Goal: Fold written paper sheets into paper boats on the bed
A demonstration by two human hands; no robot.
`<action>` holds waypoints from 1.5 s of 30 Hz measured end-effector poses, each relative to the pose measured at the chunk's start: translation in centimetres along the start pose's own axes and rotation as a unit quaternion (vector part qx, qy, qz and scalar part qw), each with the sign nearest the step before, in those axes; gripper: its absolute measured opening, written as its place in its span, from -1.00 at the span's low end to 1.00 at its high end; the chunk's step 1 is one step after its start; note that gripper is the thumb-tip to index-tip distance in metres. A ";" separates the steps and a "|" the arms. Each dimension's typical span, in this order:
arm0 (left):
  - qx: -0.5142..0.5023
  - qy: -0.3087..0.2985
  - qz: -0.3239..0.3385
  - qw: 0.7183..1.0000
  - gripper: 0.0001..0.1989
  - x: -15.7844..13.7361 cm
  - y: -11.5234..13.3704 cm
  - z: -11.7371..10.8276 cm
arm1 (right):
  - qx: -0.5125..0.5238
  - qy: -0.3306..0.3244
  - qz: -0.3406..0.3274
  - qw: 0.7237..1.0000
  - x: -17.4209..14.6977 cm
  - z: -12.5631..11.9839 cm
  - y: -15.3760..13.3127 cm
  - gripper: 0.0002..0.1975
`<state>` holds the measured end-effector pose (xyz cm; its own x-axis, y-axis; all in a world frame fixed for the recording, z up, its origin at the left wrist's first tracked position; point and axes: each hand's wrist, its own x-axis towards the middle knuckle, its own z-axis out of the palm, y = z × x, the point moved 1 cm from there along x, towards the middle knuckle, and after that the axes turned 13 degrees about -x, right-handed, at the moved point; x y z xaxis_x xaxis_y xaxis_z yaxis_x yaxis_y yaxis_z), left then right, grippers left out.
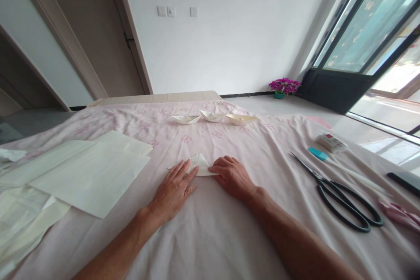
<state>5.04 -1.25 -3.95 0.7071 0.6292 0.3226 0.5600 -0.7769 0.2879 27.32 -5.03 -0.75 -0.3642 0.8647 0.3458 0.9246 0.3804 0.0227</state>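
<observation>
A small piece of folded paper [199,160] lies on the cloth in front of me, with a peak at its far side and a flat strip along its near edge. Across its left part rests my left hand [173,187], fingers stretched out flat and pressing down. At the right end, my right hand [233,176] is closed, its curled fingers and thumb gripping the strip's corner. Beyond the hands stand three folded paper boats: a left boat [186,119], a middle boat [211,116] and a right boat [242,120].
Flat sheets of paper [95,170] are stacked on the left beside crumpled plastic wrapping [19,218]. To the right lie black-handled scissors [341,197], a teal-ended tool [317,154] and a small white box [331,142]. A pink floral cloth [210,236] covers the table in soft wrinkles.
</observation>
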 end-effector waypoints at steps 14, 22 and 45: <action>-0.037 0.021 0.038 0.998 -0.63 4.0 -1.1 0.0 | -0.004 0.006 -0.022 1.000 0.4 0.7 -1.1 -0.90; -0.104 0.012 0.032 0.994 -0.48 3.4 -2.0 0.4 | 0.039 0.003 0.067 0.997 0.6 0.5 -0.6 -0.82; -0.199 0.005 0.067 0.978 -0.36 5.2 -0.1 0.1 | 0.072 0.017 0.009 0.997 0.8 1.0 -0.6 -0.80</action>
<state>8.68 2.08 -2.45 0.7579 0.5235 0.3893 0.2480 -0.7831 0.5703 26.39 -4.27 -1.45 -0.3420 0.8605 0.3775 0.9043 0.4107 -0.1169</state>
